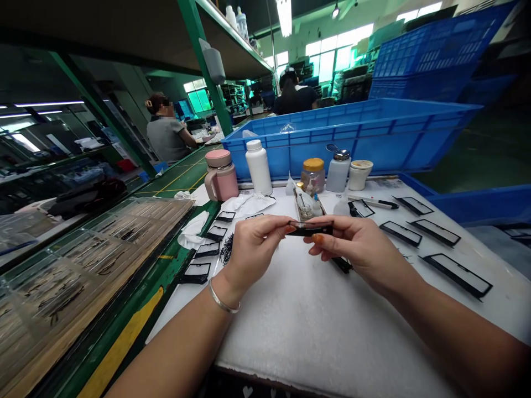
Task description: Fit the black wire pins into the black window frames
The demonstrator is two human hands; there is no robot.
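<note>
The left hand (253, 249) and right hand (357, 254) were closed in a fingertip pinch on a slim black frame (311, 229), held above the white padded mat (315, 331). It looked light, stiff but fragile, safest held by its narrow ends. Matching frames (458, 275) lay on the mat.

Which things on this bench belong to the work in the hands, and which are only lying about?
Belonging to the work: left hand, right hand, narrow black rectangular frame pinched between them, similar black frames on the white mat.

Just lying about: pink lidded mug, white plastic bottle, blue plastic crate.
</note>
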